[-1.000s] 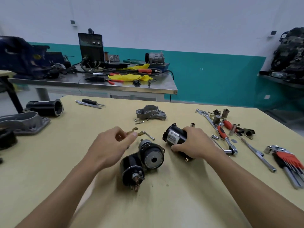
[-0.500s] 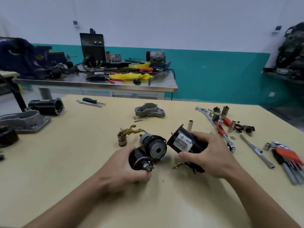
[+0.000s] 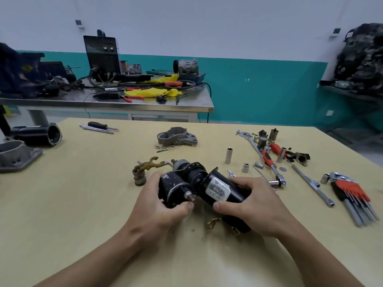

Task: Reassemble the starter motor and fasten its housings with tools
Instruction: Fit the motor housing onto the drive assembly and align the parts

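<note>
The labelled motor body (image 3: 221, 189) is gripped in the right hand (image 3: 255, 206), fingers curled over its top and thumb under the label. It is tilted, with its far end touching the black housing (image 3: 174, 187), which the left hand (image 3: 161, 212) holds with the thumb beside a small stud on its near face. Both parts sit just above the middle of the yellow counter (image 3: 83, 204). Just behind them lies a brass lever (image 3: 149, 164), and farther back a grey metal casting (image 3: 176, 136). To the right are an upright socket (image 3: 228, 155), a red-handled ratchet (image 3: 269, 162) and a set of hex keys (image 3: 352, 193).
</note>
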Tool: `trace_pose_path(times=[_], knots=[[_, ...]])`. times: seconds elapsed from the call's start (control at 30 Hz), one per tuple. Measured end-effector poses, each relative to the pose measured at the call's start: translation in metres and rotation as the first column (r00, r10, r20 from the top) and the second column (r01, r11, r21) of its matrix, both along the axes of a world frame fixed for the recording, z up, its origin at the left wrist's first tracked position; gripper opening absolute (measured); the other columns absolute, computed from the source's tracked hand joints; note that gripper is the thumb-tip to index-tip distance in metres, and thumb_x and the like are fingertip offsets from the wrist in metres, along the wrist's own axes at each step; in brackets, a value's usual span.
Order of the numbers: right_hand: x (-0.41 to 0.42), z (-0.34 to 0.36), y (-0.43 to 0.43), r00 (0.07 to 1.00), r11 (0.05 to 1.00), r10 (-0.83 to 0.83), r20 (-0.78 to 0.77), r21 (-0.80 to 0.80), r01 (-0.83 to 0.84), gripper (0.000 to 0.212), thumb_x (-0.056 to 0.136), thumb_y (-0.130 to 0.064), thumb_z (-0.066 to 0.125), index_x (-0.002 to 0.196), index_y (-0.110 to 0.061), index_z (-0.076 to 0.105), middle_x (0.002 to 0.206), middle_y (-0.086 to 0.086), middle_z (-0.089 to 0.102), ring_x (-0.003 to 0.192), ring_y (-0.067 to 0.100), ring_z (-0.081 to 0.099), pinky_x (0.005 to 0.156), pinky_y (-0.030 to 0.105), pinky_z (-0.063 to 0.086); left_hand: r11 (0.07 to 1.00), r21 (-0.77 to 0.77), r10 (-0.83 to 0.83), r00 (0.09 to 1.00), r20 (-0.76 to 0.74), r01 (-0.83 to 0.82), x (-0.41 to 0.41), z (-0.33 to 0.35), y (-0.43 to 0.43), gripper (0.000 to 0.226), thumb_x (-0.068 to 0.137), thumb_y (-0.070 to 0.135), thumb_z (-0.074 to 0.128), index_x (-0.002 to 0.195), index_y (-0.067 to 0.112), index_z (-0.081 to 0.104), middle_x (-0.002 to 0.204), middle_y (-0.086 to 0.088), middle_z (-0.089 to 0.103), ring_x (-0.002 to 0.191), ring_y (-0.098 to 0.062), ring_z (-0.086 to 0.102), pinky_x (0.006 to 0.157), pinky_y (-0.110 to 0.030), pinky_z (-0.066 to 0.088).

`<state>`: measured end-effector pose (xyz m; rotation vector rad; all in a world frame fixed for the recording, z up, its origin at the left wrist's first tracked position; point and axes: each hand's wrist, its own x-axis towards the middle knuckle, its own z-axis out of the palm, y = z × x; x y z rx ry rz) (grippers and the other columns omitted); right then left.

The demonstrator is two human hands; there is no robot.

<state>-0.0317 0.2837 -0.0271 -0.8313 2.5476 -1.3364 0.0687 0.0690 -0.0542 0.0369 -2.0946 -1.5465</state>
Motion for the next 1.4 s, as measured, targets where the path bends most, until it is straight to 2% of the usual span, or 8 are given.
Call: trace_pose_path(times=[0.17,0.57,0.67,0.77,0.9,1.17,1.3,1.4], knots=[[0.002,-0.002,-0.002,1.0,0.999,-0.015,-0.024,-0.046,0.014,0.054,0.05,-0.063,0.08,0.097,-0.037,0.072,0.081,-0.008,0.074,0.071,0.01,0.071,0.066,0.043,0.061,1.0,-0.002,-0.004,0.994,-0.106,0.003,-0.002,0.0,0.006,0.048,0.061,0.03,0.085,0.1,0.027,0.057,0.085,0.0,0.065,0.076,-0.011,0.064,0.062,-0.027,0.057],[0.019,-0.015,-0.023,0.997,0.874,0.055,0.049,-0.485,-0.024,0.038,0.07,-0.028,0.089,0.104,-0.025,0.073,0.082,0.014,0.073,0.062,0.038,0.071,0.048,0.053,0.059,0.948,-0.299,0.01,0.945,-0.327,-0.114,-0.004,0.015,-0.003,0.071,0.056,0.038,0.081,0.117,0.042,0.046,0.097,0.014,0.065,0.074,-0.009,0.066,0.062,-0.015,0.05],[0.021,-0.016,-0.025,0.997,0.839,0.063,-0.037,-0.539,-0.073,0.043,0.074,-0.024,0.087,0.114,-0.024,0.071,0.088,0.008,0.073,0.07,0.026,0.07,0.057,0.054,0.059,0.916,-0.39,-0.071,0.918,-0.39,-0.094,-0.006,0.023,-0.011,0.085,0.055,0.035,0.083,0.127,0.043,0.04,0.126,0.023,0.057,0.099,-0.01,0.067,0.073,-0.022,0.054],[0.021,-0.017,-0.025,0.992,0.813,0.039,-0.119,-0.574,-0.101,0.049,0.073,-0.022,0.086,0.12,-0.025,0.069,0.098,0.003,0.075,0.087,0.018,0.073,0.068,0.036,0.061,0.882,-0.461,-0.137,0.88,-0.454,-0.101,-0.008,0.025,-0.017,0.095,0.053,0.034,0.085,0.133,0.042,0.036,0.142,0.019,0.047,0.126,-0.012,0.057,0.084,-0.026,0.054],[0.018,-0.019,-0.028,0.987,0.758,0.056,-0.153,-0.637,-0.142,0.055,0.076,-0.016,0.083,0.128,-0.019,0.065,0.106,0.007,0.074,0.095,0.025,0.073,0.076,0.033,0.059,0.896,-0.429,-0.128,0.854,-0.505,-0.119,-0.012,0.022,-0.011,0.094,0.053,0.033,0.088,0.134,0.032,0.039,0.143,0.002,0.049,0.131,-0.026,0.054,0.088,-0.042,0.056],[0.019,-0.022,-0.029,0.975,0.699,0.174,-0.141,-0.679,-0.223,0.054,0.079,-0.018,0.084,0.129,-0.012,0.064,0.109,0.011,0.073,0.101,0.029,0.071,0.084,0.033,0.057,0.916,-0.379,-0.088,0.854,-0.513,-0.134,-0.007,0.013,-0.007,0.091,0.052,0.03,0.086,0.13,0.019,0.04,0.139,-0.012,0.051,0.132,-0.022,0.053,0.086,-0.043,0.056],[0.023,-0.018,-0.028,0.974,0.697,0.204,-0.102,-0.684,-0.218,0.054,0.075,-0.023,0.084,0.126,-0.016,0.068,0.106,0.011,0.074,0.099,0.027,0.072,0.082,0.031,0.057,0.918,-0.371,-0.084,0.848,-0.523,-0.138,-0.001,0.012,-0.012,0.092,0.053,0.032,0.087,0.132,0.028,0.041,0.142,-0.004,0.05,0.128,-0.025,0.056,0.081,-0.047,0.057],[0.027,-0.013,-0.027,0.971,0.705,0.226,-0.073,-0.676,-0.215,0.051,0.073,-0.024,0.083,0.121,-0.016,0.071,0.1,0.007,0.074,0.092,0.018,0.071,0.076,0.025,0.054,0.928,-0.344,-0.066,0.847,-0.528,-0.142,0.001,0.016,-0.013,0.091,0.054,0.033,0.085,0.132,0.036,0.038,0.14,0.005,0.051,0.127,-0.014,0.057,0.084,-0.03,0.056]])
